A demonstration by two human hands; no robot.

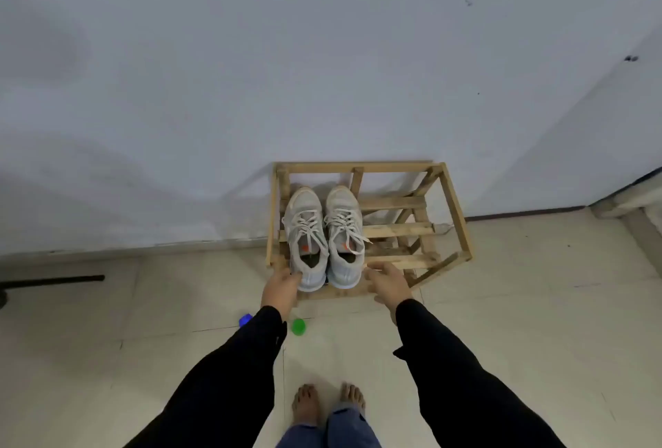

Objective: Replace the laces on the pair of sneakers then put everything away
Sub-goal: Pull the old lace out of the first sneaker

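Note:
Two pale grey sneakers with white laces stand side by side on the top slats of a wooden shoe rack (455, 207), toes toward the wall. My left hand (281, 286) is at the heel of the left sneaker (306, 236), its fingers touching the heel's outer side. My right hand (388, 284) hovers just right of the right sneaker's (345, 232) heel, fingers spread and relaxed, holding nothing. Both laces are threaded, with loose ends trailing over the right shoe's side.
The rack stands against a white wall on a tiled floor. A green bottle cap (298, 326) and a blue object (245, 319) lie on the floor near my left sleeve. A dark bar (53, 281) lies at the far left. My bare feet (327, 404) stand below.

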